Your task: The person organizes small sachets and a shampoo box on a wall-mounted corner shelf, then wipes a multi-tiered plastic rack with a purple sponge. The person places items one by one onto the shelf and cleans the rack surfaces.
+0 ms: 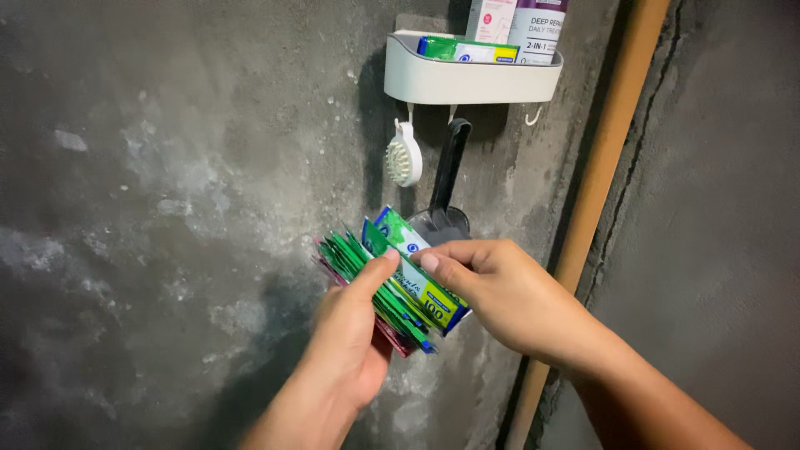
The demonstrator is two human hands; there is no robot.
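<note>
A white wall shelf [467, 81] hangs high on a rough grey concrete wall [167, 208], and everything else is placed from it. Well below the shelf, slightly to its left, the left hand [346, 337] holds a fanned stack of sachets [367, 279], mostly green with a few pink edges at the bottom. Its fingers are closed around the stack from underneath, the thumb pressed on top of it. The right hand [508, 296] comes in from the lower right, below the shelf's right end. Its thumb and forefinger are pinched shut on the top sachet [412, 267], a green, blue and white packet with a yellow patch, which stands lifted a little out of the stack while its lower part is tucked among the others.

Inside the shelf lies a green packet [462, 50] of the same kind, flat against the front wall, and behind it stand two bottles [517, 25], cut off by the top edge of the picture. From hooks under the shelf hang a round white brush [404, 158] on the left and a black scoop [446, 187] just to its right; the scoop's bowl is just above the hands. Right of the shelf, a tan pipe [604, 167] runs down the wall at a slant, passing behind the right wrist.
</note>
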